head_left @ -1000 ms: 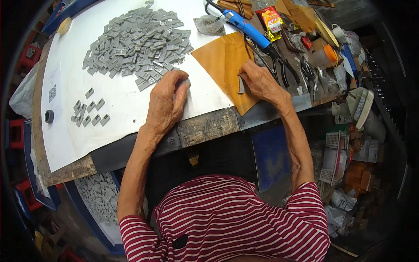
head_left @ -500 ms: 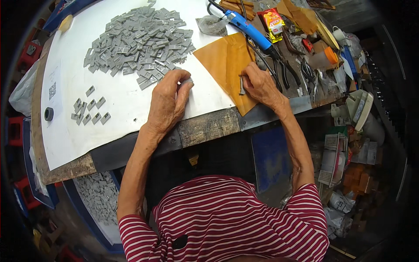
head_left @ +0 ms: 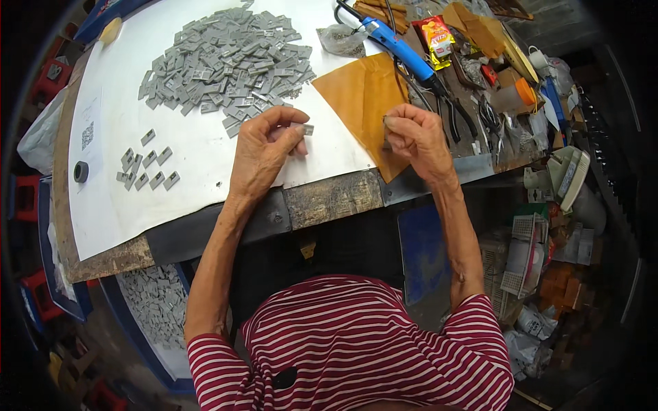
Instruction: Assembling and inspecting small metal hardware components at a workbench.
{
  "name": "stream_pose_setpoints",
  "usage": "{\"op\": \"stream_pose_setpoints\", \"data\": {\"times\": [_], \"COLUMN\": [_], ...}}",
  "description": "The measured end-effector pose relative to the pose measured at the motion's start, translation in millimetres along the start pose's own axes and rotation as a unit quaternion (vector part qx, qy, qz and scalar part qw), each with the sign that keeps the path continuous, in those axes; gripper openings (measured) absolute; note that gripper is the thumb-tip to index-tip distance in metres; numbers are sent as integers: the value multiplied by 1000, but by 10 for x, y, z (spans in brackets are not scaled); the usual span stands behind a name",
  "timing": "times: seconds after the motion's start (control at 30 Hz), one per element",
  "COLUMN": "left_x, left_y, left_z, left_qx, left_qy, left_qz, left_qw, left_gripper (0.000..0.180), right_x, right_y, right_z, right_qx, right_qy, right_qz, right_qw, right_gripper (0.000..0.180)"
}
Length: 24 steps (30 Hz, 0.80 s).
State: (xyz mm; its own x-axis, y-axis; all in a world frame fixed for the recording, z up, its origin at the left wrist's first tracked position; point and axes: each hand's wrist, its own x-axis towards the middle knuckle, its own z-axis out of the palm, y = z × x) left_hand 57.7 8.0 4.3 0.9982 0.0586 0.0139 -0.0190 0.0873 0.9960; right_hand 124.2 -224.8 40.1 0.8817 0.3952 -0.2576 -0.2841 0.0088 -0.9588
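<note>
Between the thumb and fingers of my left hand (head_left: 264, 147) is a small grey rectangular piece (head_left: 308, 129), its end sticking out to the right over the white sheet. My right hand (head_left: 419, 140) is closed in a pinch above the brown paper (head_left: 363, 96). Something small and dark may be at its fingertips, too small to name. Beyond my left hand lies a large heap of similar grey pieces (head_left: 226, 61). Several more grey pieces (head_left: 142, 179) lie in a loose group to the left, each with a dark mark.
A blue corded tool (head_left: 397, 46), black-handled pliers (head_left: 452, 116) and a red-yellow snack packet (head_left: 436, 38) crowd the right. A clear bag of small parts (head_left: 341, 41) lies behind the brown paper. A black ring (head_left: 81, 171) sits at the left; a blue bin (head_left: 147, 335) of grey pieces is below.
My right hand has lifted and turned, and the grey strip seen at its fingers no longer shows. My left hand's piece now shows more plainly. The whole view has shifted slightly.
</note>
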Motion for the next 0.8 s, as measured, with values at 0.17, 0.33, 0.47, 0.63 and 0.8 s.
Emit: {"op": "stream_pose_setpoints", "data": {"times": [0.17, 0.33, 0.47, 0.63, 0.8], "left_x": [10, -2, 0, -4, -7], "left_y": [-31, -45, -37, -28, -24], "left_z": [-21, -54, -50, -54, -50], "left_qx": [-49, -69, -87, -102, -97], "left_qy": [-46, -56, -60, -65, -65], "left_qz": [-30, -44, -62, -70, -64], "left_qw": [997, 995, 992, 990, 991], "left_gripper": [19, 20, 23, 26, 27], "right_x": [38, 128, 138, 110, 102], "right_y": [72, 177, 192, 197, 218], "right_z": [213, 308, 394, 525, 602], "right_qx": [129, 157, 160, 109, 77], "right_qy": [-60, -84, -80, -67, -57], "right_qz": [52, 90, 84, 47, 28], "right_qw": [988, 980, 980, 991, 995], "right_gripper": [7, 7, 6, 7, 9]}}
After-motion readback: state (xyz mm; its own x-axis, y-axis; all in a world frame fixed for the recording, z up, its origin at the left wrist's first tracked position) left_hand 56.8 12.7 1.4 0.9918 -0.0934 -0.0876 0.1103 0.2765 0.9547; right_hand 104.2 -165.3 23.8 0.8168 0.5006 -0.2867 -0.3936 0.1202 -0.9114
